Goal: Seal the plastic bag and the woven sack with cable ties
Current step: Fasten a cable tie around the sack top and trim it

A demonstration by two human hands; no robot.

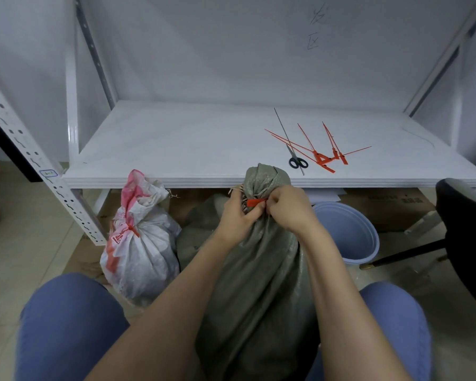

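While we sit with it upright between our knees, sack (259, 284): coarse grey-green weave, creased, neck bunched into a knob just below the shelf edge.
Cable tie (254, 202): thin red plastic, flat tab showing at the sack's neck between our hands.
Left hand (238, 218): fingers curled round the gathered neck.
Right hand (289, 209): fingers curled, pinching the tie.
White bag (140, 257): crinkled, red print, on the floor to our left, second tie (132, 230) cinching its neck.
Shelf (176, 144): smooth white board bearing loose ties (322, 154) and black-handled scissors (297, 161).
Bucket (352, 232): round, pale blue, on the floor to our right.

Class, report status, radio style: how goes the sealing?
Left hand grips sack neck; right hand pinches red tie. White bag already tied. Scissors, spare ties apart on shelf.
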